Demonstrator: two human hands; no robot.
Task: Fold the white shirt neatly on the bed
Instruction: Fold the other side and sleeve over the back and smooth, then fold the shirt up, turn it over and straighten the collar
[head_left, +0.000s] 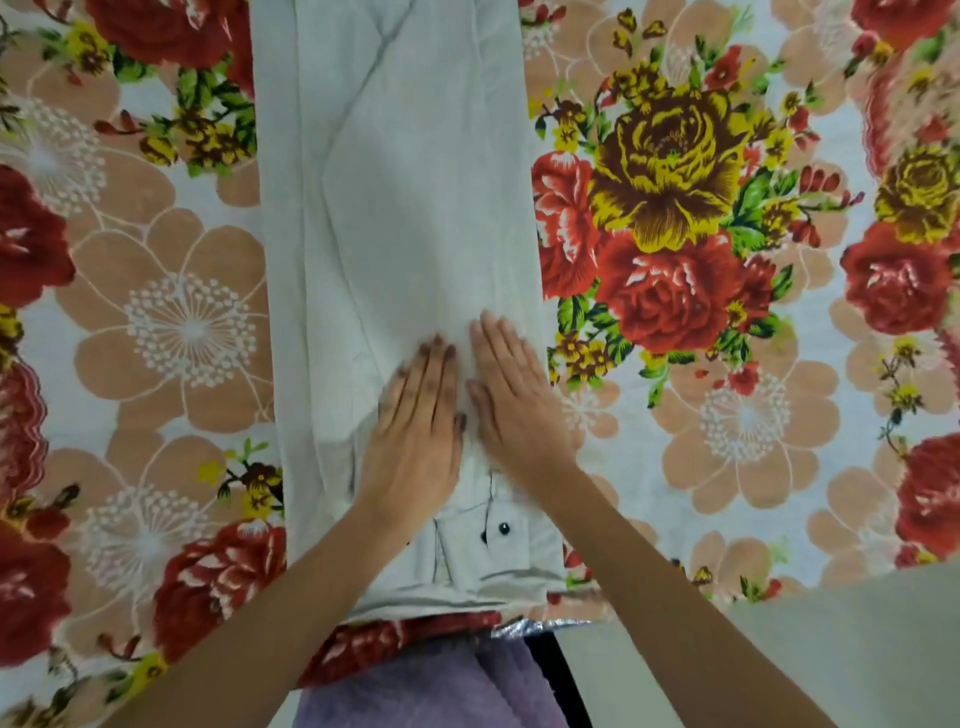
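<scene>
The white shirt lies on the bed as a long narrow strip, its sides folded in, running from the near edge to the top of the view. A cuff with dark buttons shows at the near end. My left hand rests flat, palm down, on the shirt's lower part. My right hand lies flat right beside it, fingers together and pointing away from me. Both hands press on the cloth and hold nothing.
A floral bedsheet with red, yellow and peach flowers covers the bed on both sides of the shirt. The bed's near edge runs below the cuff. A pale floor shows at the lower right, and purple clothing at the bottom.
</scene>
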